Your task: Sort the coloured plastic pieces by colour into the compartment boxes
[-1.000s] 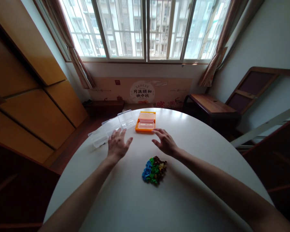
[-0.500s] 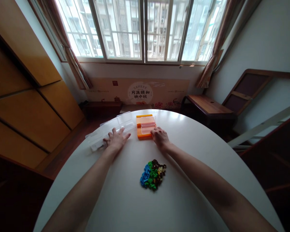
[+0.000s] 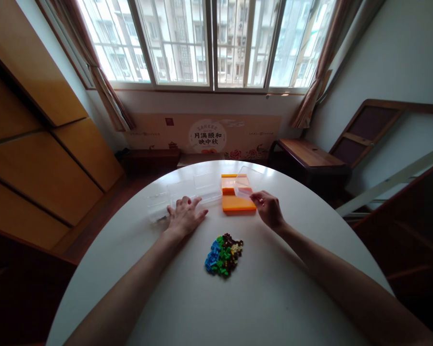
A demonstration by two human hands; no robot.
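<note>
An orange tray (image 3: 237, 203) lies flat near the far side of the round white table (image 3: 274, 288). My right hand (image 3: 269, 210) pinches a small clear plastic box (image 3: 243, 185) and holds it lifted and tilted above that tray. A row of clear plastic boxes (image 3: 187, 194) stands left of the tray. My left hand (image 3: 184, 217) lies flat on the table with fingers spread, its fingertips touching that row. A heap of small blue, green, brown and yellow bricks (image 3: 223, 253) sits between my forearms.
A wooden bench (image 3: 312, 156) stands beyond the table at the right. Wooden cupboard doors (image 3: 46, 158) line the left wall. A printed cardboard panel (image 3: 205, 137) leans under the window.
My right hand reached the orange tray, took the clear box off it and lifted it. My left hand moved forward and settled flat against the row of clear boxes.
</note>
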